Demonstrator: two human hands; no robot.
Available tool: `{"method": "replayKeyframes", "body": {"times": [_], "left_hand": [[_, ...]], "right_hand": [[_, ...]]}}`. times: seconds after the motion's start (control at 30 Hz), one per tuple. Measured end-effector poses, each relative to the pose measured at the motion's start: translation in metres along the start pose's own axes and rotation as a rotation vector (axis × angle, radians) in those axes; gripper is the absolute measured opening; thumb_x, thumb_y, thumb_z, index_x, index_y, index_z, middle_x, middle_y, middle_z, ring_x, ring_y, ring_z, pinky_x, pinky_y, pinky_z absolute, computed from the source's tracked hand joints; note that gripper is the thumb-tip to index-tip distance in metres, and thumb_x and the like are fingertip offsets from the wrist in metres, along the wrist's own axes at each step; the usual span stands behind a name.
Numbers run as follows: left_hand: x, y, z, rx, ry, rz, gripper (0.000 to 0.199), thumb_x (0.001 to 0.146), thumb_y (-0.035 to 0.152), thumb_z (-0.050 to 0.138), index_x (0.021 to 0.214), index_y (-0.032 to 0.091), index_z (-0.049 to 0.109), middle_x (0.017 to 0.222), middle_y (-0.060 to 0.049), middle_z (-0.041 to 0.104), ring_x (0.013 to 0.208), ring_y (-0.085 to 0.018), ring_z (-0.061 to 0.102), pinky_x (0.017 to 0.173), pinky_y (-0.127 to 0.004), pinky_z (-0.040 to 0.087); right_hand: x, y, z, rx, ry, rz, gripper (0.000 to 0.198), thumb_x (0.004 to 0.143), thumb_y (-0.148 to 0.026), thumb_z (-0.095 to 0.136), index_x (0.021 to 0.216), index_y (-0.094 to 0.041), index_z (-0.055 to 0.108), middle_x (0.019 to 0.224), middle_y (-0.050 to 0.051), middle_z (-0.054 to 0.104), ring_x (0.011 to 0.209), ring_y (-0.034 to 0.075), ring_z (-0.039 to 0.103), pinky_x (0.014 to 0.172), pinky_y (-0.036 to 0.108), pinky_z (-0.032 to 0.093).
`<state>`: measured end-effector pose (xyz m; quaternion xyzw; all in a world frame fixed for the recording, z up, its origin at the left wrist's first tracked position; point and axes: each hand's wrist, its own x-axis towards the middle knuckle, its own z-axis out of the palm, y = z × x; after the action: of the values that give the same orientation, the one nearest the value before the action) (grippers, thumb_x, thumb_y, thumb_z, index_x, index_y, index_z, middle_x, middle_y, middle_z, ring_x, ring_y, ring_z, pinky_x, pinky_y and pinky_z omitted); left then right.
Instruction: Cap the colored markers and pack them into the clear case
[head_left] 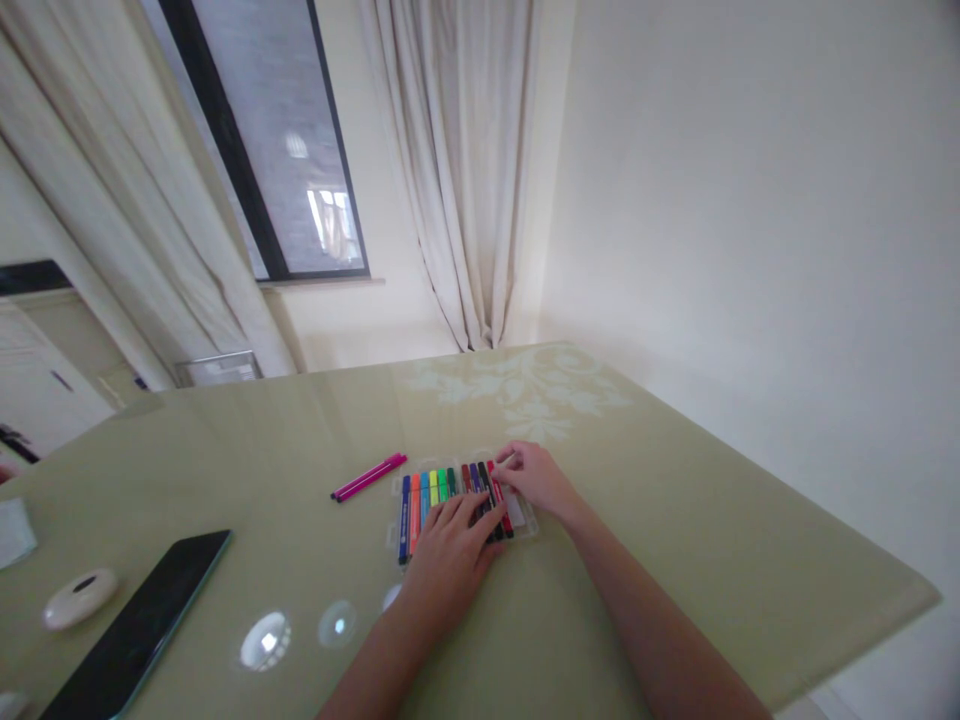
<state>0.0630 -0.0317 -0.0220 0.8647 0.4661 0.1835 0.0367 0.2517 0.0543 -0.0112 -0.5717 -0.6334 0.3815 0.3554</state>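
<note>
A clear plastic case (523, 515) lies on the table, holding a row of markers in several colours. Among them are a blue marker (405, 515), an orange marker (415, 505) and a yellow marker (433, 486). My left hand (454, 545) rests over the row with its fingers spread, covering the lower part of the middle markers. At the right end of the row, the fingers of my right hand (532, 475) are pinched at the upper part of a red marker (504, 505). Left of the case, two pink markers (369, 478) lie side by side on the table.
A dark tablet-like device (142, 625) lies at the left front, beside a white oval object (81, 598). Farther left is a pale packet (15, 532). The glossy table (300, 420) ends near a white wall (750, 250) on the right; curtains (465, 180) hang behind.
</note>
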Motion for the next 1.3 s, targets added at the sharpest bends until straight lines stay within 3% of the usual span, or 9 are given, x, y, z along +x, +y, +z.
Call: {"method": "replayKeyframes", "body": {"times": [0.17, 0.37, 0.87, 1.17, 1.3], "left_hand": [[0.000, 0.000, 0.002, -0.003, 0.010, -0.001, 0.042, 0.098, 0.030, 0.063, 0.140, 0.034, 0.059, 0.146, -0.006, 0.058, 0.133, -0.030, 0.051, 0.110, -0.051, 0.044], [0.001, 0.003, -0.002, -0.021, 0.011, -0.014, 0.040, 0.098, 0.028, 0.061, 0.138, 0.034, 0.062, 0.144, -0.006, 0.059, 0.132, -0.030, 0.052, 0.109, -0.051, 0.044], [0.001, 0.008, 0.003, 0.069, 0.046, 0.003, 0.043, 0.098, 0.028, 0.060, 0.141, 0.032, 0.059, 0.144, -0.008, 0.059, 0.130, -0.032, 0.053, 0.109, -0.054, 0.044], [0.002, 0.010, 0.003, 0.060, 0.038, -0.016, 0.029, 0.097, 0.025, 0.063, 0.123, 0.034, 0.070, 0.139, -0.006, 0.063, 0.128, -0.031, 0.054, 0.106, -0.054, 0.046], [0.004, 0.008, 0.001, -0.001, 0.040, -0.009, 0.032, 0.100, 0.030, 0.058, 0.130, 0.033, 0.066, 0.141, -0.006, 0.062, 0.130, -0.031, 0.054, 0.108, -0.052, 0.045]], "right_hand": [[-0.002, -0.002, 0.001, -0.207, 0.021, -0.143, 0.008, 0.078, -0.011, 0.072, 0.075, -0.018, 0.075, 0.072, 0.004, 0.075, 0.069, 0.017, 0.068, 0.066, 0.027, 0.049], [0.000, 0.000, 0.001, -0.207, 0.002, -0.141, 0.010, 0.077, -0.015, 0.072, 0.070, -0.019, 0.077, 0.069, 0.004, 0.075, 0.066, 0.017, 0.066, 0.065, 0.027, 0.048], [-0.003, -0.003, 0.003, -0.251, 0.045, -0.149, 0.009, 0.080, -0.013, 0.071, 0.080, -0.018, 0.078, 0.075, 0.004, 0.075, 0.069, 0.017, 0.065, 0.068, 0.027, 0.048], [-0.001, 0.001, 0.002, -0.205, 0.015, -0.186, 0.011, 0.081, -0.017, 0.069, 0.077, -0.020, 0.079, 0.074, 0.003, 0.076, 0.070, 0.018, 0.066, 0.068, 0.028, 0.048], [-0.001, 0.002, 0.002, -0.229, 0.033, -0.193, 0.011, 0.083, -0.018, 0.068, 0.079, -0.019, 0.078, 0.074, 0.003, 0.075, 0.069, 0.017, 0.065, 0.066, 0.027, 0.045]]}}
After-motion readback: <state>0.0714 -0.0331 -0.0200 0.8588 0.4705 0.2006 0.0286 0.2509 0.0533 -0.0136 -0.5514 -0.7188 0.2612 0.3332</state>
